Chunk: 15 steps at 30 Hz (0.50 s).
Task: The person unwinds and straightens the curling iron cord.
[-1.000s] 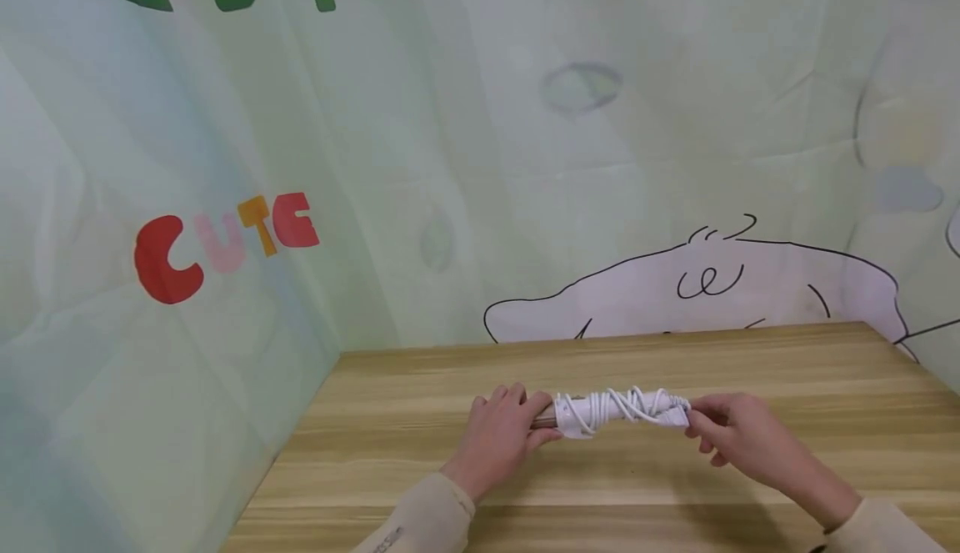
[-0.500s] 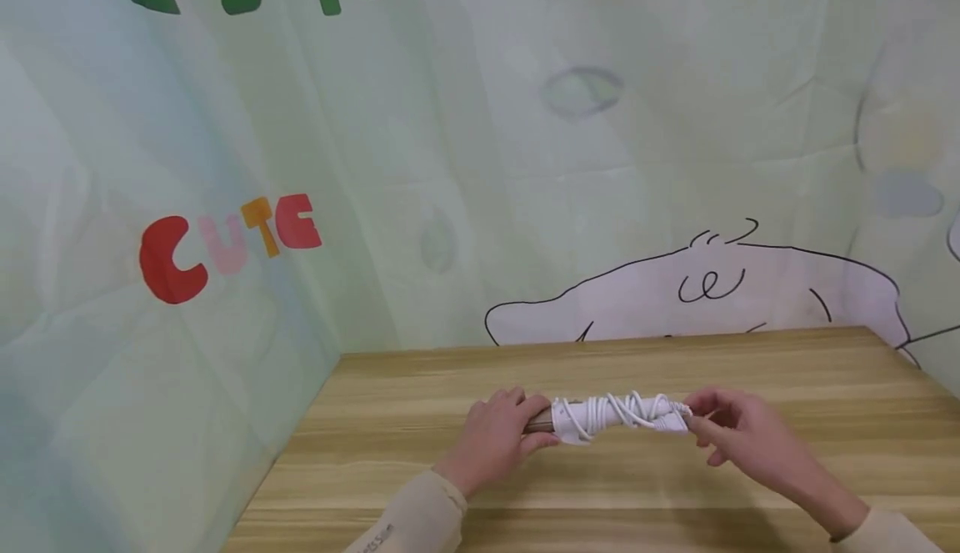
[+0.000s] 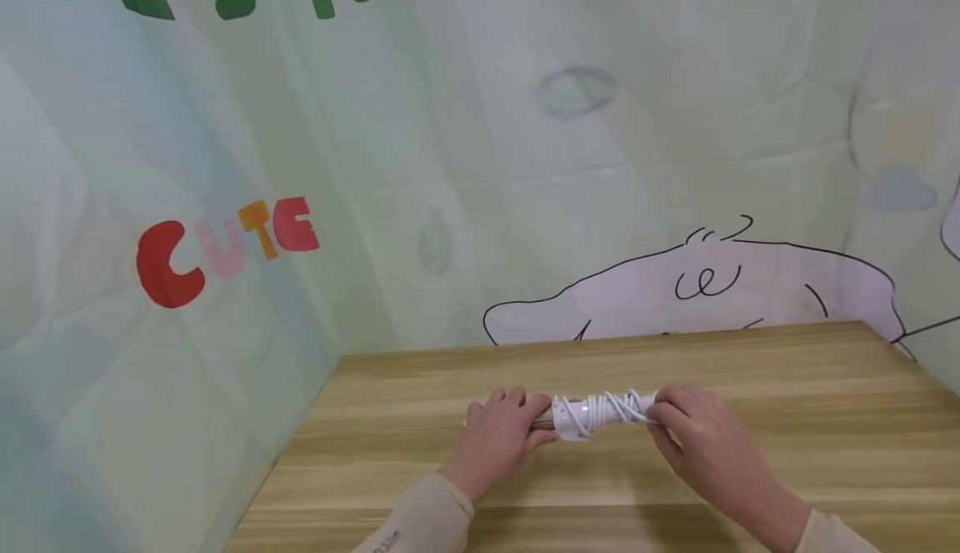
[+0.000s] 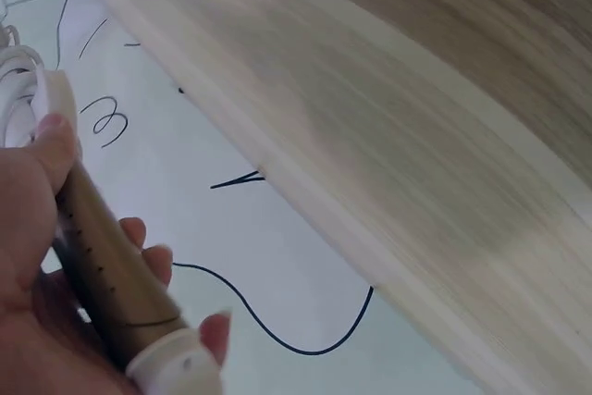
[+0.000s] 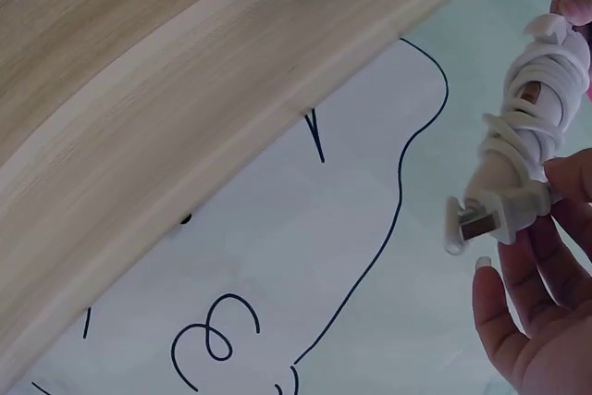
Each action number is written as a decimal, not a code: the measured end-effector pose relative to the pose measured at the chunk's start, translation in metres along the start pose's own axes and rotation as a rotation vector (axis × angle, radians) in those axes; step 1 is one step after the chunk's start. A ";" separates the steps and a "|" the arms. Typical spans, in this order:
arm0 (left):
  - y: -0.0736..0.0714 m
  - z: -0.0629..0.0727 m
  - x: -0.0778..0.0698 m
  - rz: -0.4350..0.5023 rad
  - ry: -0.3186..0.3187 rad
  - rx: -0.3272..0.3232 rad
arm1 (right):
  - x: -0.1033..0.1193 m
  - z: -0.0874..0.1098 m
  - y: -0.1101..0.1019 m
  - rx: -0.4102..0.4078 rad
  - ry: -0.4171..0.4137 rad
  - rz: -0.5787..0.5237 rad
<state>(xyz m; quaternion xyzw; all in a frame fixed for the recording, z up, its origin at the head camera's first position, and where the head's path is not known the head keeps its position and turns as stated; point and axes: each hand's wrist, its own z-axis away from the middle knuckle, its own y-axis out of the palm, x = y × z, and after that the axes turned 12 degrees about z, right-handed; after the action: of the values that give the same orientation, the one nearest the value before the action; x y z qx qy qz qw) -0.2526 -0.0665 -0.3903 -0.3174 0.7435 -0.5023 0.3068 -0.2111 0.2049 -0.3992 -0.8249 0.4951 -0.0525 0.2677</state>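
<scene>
A hair iron (image 3: 585,418), with a white handle and a brown barrel, is held level over the table in the head view. Its white cord (image 3: 617,407) is wound round the handle in several loops. My left hand (image 3: 497,429) grips the barrel (image 4: 116,270); a white cap (image 4: 176,364) ends it in the left wrist view. At the opposite end my right hand (image 3: 708,444) covers the handle's tip. The right wrist view shows its thumb and fingers (image 5: 527,289) pinching the white plug (image 5: 520,212) beside the wound cord.
Below the hands lies a wood-grain table (image 3: 420,386). A pale green printed cloth (image 3: 420,161) hangs behind it and along the left side, with coloured letters and a line-drawn figure (image 3: 780,278).
My right hand has moved left and closer in over the handle's end, covering the plug that showed earlier. The left hand keeps its grip on the barrel, almost in place.
</scene>
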 end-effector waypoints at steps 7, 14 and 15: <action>0.005 0.002 -0.005 -0.251 0.125 -0.059 | 0.008 -0.002 -0.001 0.063 -0.009 -0.009; 0.004 0.001 -0.013 -0.276 0.068 0.009 | 0.012 -0.007 -0.008 0.102 -0.033 -0.007; 0.004 0.001 -0.014 -0.281 0.065 0.017 | 0.011 -0.008 -0.009 0.103 -0.045 0.005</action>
<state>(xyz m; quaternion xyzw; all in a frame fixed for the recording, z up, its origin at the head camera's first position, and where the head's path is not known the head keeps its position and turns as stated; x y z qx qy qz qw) -0.2445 -0.0550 -0.3922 -0.3992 0.6970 -0.5567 0.2117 -0.2009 0.1958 -0.3895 -0.8097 0.4878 -0.0586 0.3209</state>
